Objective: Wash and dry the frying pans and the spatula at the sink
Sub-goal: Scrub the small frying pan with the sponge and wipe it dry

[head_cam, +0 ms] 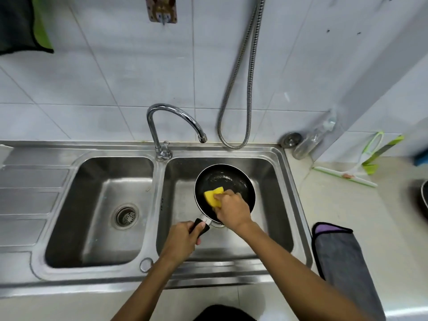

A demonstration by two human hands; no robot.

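- Where the head view looks down on the double sink (283,172), the entries run as follows.
- Frying pan (222,178): small and dark, in the right basin. Its bowl is toward the back edge and its handle (201,226) toward the front edge. The long axis runs from back-right to front-left, with the handle end nearest the person. The inner floor looks wet or soapy.
- Left hand (183,237): fingers curled round the black handle, thumb laid on top. The pan bowl lies ahead of it and slightly to its right.
- Right hand (231,209): fingers bent over a yellow sponge (212,195), pressing it onto the pan's inner floor on the near-left side. The hand crosses the near rim, and the pan lies directly beneath it.
- Judgement: this is the scrubbing step on the first pan. The far half of the bowl lies beyond the sponge, so the next stroke probably goes away from the person, with the left hand steadying the pan.
- Tap (176,119): at the back edge, between the basins. No stream is visible at the spout.
- Second pan (425,200): only partly seen, at the counter's right edge, well apart from both hands.
- Grey cloth (335,253): on the counter just beside the sink's right edge, nearer the right hand.
- Spatula: not made out here.
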